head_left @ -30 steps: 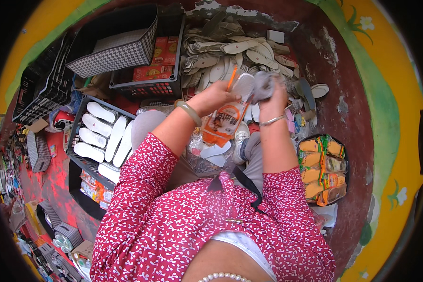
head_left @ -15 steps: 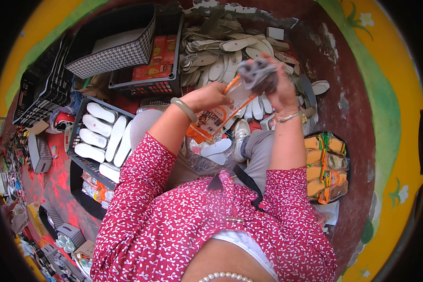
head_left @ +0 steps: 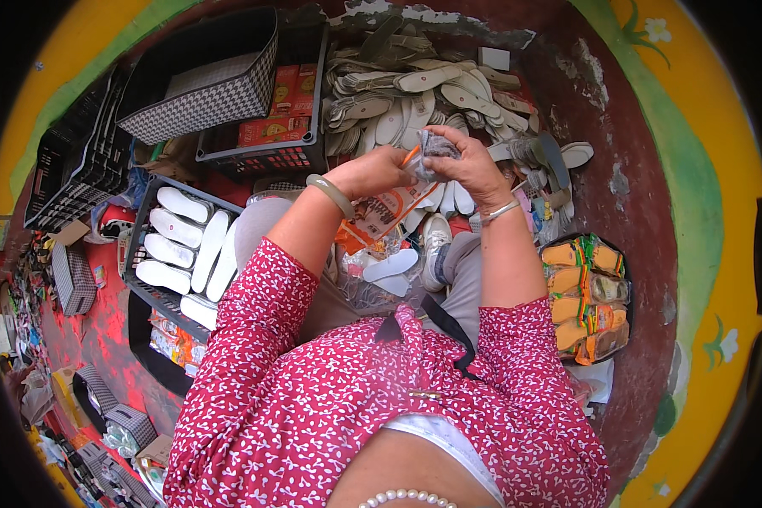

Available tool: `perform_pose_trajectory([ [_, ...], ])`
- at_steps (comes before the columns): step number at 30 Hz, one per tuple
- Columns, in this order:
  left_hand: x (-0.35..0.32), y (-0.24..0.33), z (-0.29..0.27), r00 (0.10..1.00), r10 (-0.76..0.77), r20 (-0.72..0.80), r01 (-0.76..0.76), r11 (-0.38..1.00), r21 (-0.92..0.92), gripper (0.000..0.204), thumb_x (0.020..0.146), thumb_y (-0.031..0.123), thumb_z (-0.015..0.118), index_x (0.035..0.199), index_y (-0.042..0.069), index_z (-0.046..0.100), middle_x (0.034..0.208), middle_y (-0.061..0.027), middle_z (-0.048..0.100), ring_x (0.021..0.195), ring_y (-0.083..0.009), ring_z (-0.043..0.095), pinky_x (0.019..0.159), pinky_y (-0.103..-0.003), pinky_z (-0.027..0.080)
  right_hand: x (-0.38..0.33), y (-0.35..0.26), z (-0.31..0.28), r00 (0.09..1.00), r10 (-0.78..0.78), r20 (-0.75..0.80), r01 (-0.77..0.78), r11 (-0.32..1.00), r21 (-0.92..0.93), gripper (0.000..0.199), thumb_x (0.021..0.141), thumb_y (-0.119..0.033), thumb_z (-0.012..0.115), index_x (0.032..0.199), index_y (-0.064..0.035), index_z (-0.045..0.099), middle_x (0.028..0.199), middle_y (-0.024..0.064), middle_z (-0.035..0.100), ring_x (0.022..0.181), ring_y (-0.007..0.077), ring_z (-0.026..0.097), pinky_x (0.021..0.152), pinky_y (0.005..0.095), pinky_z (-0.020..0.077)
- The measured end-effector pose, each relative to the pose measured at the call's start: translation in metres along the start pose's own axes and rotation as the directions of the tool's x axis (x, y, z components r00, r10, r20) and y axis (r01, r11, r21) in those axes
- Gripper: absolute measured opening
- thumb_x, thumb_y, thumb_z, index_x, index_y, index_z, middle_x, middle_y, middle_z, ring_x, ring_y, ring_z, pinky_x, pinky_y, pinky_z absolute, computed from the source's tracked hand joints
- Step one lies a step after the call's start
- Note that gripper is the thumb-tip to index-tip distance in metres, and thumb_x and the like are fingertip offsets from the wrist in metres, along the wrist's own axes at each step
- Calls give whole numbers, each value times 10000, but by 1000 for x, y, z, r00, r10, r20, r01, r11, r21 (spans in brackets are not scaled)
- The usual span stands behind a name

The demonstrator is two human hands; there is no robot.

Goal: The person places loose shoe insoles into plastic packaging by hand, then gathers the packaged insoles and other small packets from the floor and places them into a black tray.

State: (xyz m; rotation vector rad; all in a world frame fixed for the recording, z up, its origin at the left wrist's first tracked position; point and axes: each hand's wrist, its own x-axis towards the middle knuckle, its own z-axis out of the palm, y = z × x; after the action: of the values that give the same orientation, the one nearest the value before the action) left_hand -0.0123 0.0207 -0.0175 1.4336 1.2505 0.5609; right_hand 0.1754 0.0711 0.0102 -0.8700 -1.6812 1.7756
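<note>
In front of my lap, my left hand (head_left: 378, 172) pinches the top edge of an orange-printed clear plastic bag (head_left: 379, 218), which hangs tilted below the fingers. My right hand (head_left: 476, 173) is closed around a dark grey, soft-looking bundle (head_left: 440, 146), at the bag's mouth. The bundle's exact kind I cannot make out. Both hands meet close together there, and my fingers hide part of the opening. A pale insole (head_left: 390, 265) lies on clear plastic wrapping between my legs.
Beyond my hands lies a heap of white insoles (head_left: 423, 80). To the left are a black crate of white insoles (head_left: 148, 222), a checkered basket (head_left: 220, 102) and a crate with red boxes (head_left: 267, 157). Packed orange-yellow insoles (head_left: 570, 278) sit at right, beside the wall (head_left: 643, 195).
My right hand has come down and left with the grey bundle, from above the bag to its mouth. The left hand keeps its grip on the bag almost in place.
</note>
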Motion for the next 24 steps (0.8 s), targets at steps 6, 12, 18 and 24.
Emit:
perform_pose_trajectory([
  [6, 0, 6, -1, 999, 37, -13, -38, 999, -22, 204, 819, 124, 604, 965, -19, 604, 772, -37, 627, 694, -88, 563, 660, -264, 467, 12, 18, 15, 850, -450, -273, 243, 796, -554, 229, 784, -163, 658, 973, -63, 575, 755, 101, 635, 679, 205, 619, 618, 295, 480],
  [12, -7, 13, 5, 997, -25, 74, 44, 959, -280, 214, 823, 129, 619, 959, -36, 608, 787, -42, 639, 691, -81, 572, 657, -241, 472, 12, 13, 17, 651, -635, -415, 172, 656, -734, 188, 804, -202, 634, 930, -81, 566, 746, 161, 620, 694, 357, 609, 583, 380, 483],
  [18, -18, 12, -4, 1000, 5, -10, -10, 748, -664, 258, 838, 74, 577, 1065, -49, 563, 914, -85, 630, 785, -144, 609, 738, -272, 500, 8, 14, -95, 606, -134, -784, 423, 889, 175, 216, 884, -223, 548, 942, -15, 551, 967, 152, 625, 789, 224, 622, 672, 367, 522],
  [24, -1, 8, -3, 996, -4, -93, -68, 644, -762, 285, 835, 0, 514, 1116, -46, 504, 1007, -136, 605, 890, -209, 615, 797, -343, 515, -1, -2, -17, 861, -397, -319, 466, 867, 178, 414, 876, -267, 568, 1207, -29, 494, 1218, 124, 526, 1040, 243, 567, 860, 335, 476],
])
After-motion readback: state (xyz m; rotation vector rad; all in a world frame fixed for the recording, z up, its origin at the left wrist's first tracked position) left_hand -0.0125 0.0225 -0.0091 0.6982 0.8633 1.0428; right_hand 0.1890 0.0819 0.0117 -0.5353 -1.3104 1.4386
